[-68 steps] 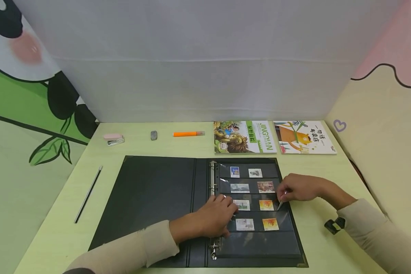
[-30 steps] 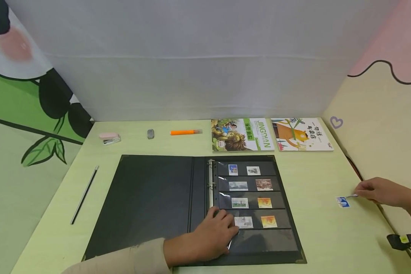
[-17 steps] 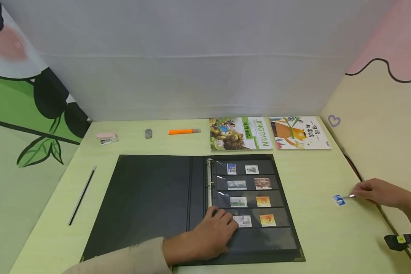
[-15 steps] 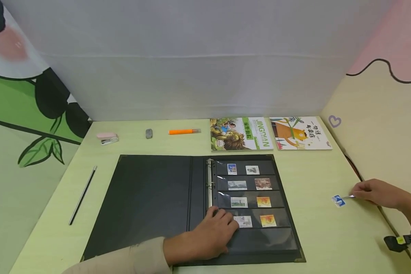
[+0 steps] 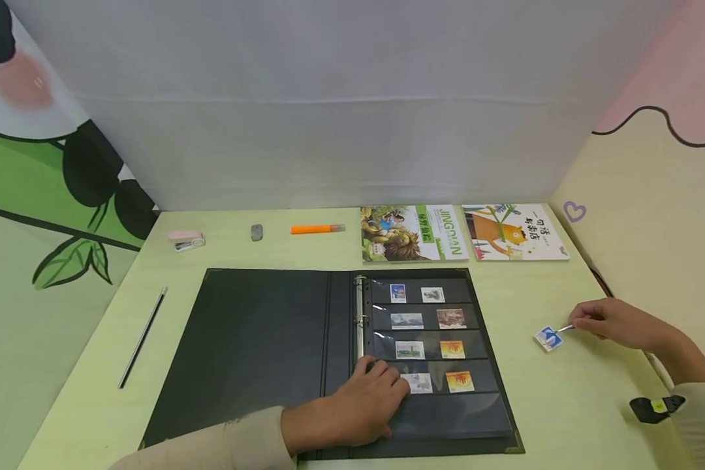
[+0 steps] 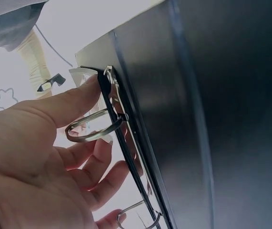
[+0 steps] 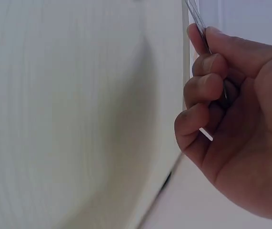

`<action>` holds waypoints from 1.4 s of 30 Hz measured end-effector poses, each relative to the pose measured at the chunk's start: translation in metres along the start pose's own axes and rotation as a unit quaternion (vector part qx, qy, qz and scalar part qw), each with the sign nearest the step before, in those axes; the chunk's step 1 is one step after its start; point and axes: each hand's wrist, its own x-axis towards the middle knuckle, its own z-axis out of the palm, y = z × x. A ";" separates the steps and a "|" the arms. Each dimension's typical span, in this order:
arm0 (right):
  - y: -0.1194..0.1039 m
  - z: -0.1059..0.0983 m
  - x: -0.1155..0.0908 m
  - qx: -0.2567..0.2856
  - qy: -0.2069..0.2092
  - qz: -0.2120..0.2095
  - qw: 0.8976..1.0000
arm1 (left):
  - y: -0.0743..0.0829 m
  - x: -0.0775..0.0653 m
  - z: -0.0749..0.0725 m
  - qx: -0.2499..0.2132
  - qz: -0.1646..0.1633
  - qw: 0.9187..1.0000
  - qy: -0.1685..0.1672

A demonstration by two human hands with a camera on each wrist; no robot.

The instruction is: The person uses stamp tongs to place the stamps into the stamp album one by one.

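In the head view my right hand (image 5: 625, 324) pinches tweezers (image 5: 565, 328), whose tips hold a small blue and white stamp (image 5: 548, 339) over the table, right of the album. The right wrist view shows the tweezers (image 7: 197, 18) between thumb and forefinger, the other fingers curled. A black ring-binder stamp album (image 5: 258, 326) lies spread, its pocket page (image 5: 446, 416) on the right half. Several stamps sit in the upper four rows, among them an orange one (image 5: 460, 382). My left hand (image 5: 355, 408) rests on the page beside the rings (image 6: 90, 138), fingers loosely bent.
Behind the album lie a pink stapler (image 5: 186, 239), a grey eraser (image 5: 256, 232), an orange pen (image 5: 317, 229) and two picture books (image 5: 414, 234) (image 5: 516, 232). A pencil (image 5: 143, 338) lies to the left. A wall borders the table's right edge.
My right hand went from the album page to the table's right side, where the tweezers took up the blue stamp. It has since moved left with it. My left hand slid slightly down the page.
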 end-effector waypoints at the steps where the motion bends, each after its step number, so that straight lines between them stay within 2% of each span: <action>1: -0.005 0.003 0.005 0.004 -0.003 -0.005 1.000 | 0.000 0.000 0.000 -0.002 -0.001 1.000 0.000; 7: -0.030 0.018 0.037 0.014 -0.025 -0.061 0.998 | -0.001 0.000 0.001 0.001 0.005 1.000 0.016; 11: -0.045 0.025 0.058 0.014 -0.052 -0.077 0.996 | -0.001 -0.001 0.001 0.003 0.007 1.000 0.024; 17: -0.075 0.040 0.089 0.018 -0.089 -0.088 0.992 | -0.001 0.000 0.000 -0.016 -0.006 1.000 0.004; 23: -0.094 0.060 0.113 0.008 -0.131 -0.125 0.983 | 0.000 0.001 0.001 -0.022 -0.004 1.000 -0.004; 31: -0.131 0.084 0.131 -0.026 -0.183 -0.164 0.969 | 0.001 0.002 -0.001 -0.004 -0.010 1.000 0.002; 37: -0.163 0.106 0.137 -0.085 -0.225 -0.187 0.952 | 0.002 0.002 -0.001 -0.006 -0.008 1.000 -0.004; 42: -0.183 0.117 0.139 -0.138 -0.243 -0.198 0.940 | 0.001 0.003 -0.002 -0.012 -0.010 1.000 -0.015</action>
